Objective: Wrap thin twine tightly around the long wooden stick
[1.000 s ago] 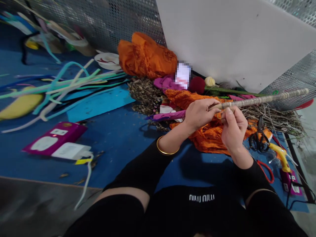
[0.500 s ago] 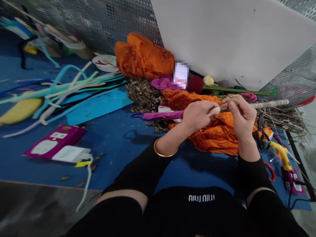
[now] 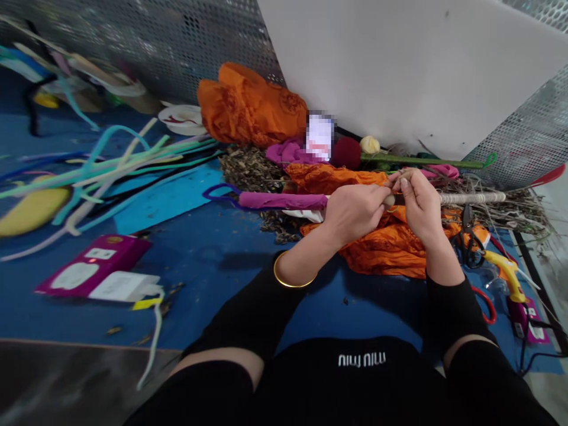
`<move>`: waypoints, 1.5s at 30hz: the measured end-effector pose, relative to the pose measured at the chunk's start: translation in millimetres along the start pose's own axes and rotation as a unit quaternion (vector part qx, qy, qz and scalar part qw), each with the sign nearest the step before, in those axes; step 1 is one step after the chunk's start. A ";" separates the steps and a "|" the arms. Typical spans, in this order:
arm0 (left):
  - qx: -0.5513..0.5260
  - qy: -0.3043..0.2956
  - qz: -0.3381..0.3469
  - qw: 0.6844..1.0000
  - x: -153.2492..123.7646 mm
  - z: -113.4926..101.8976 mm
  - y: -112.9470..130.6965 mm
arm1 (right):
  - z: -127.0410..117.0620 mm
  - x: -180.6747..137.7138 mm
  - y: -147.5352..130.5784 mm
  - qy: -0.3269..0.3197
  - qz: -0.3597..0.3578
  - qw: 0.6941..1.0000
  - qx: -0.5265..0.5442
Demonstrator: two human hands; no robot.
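Over a blue tabletop [image 3: 199,248], right of centre, a long, slender rod bound in pale cord [image 3: 473,198] runs left to right; the left hand [image 3: 357,212] grips it, the right hand [image 3: 419,206], fingertips pinched together, nearer its right end.

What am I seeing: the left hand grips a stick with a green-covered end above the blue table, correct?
Not quite: in the head view, the stick is purple-covered, not green, at the end beside the left hand. That hand does grip it above the blue table.
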State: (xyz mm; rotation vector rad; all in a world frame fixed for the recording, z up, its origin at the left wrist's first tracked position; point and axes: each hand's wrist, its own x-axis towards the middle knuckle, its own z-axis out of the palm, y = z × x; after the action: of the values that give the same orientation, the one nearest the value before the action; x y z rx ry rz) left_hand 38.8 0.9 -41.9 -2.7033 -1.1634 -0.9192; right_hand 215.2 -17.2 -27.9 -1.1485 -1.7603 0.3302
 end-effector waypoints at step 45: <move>-0.313 -0.053 -0.132 0.939 -8.7 -58.2 -70.3 | -120.9 10.7 92.6 0.232 0.227 0.946 0.007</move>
State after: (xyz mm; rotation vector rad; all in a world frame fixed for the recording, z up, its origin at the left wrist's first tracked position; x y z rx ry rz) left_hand -42.7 29.5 -11.1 -3.1551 -1.4967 -1.4039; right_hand 365.7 7.8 -22.9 -1.4810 -1.0749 0.3117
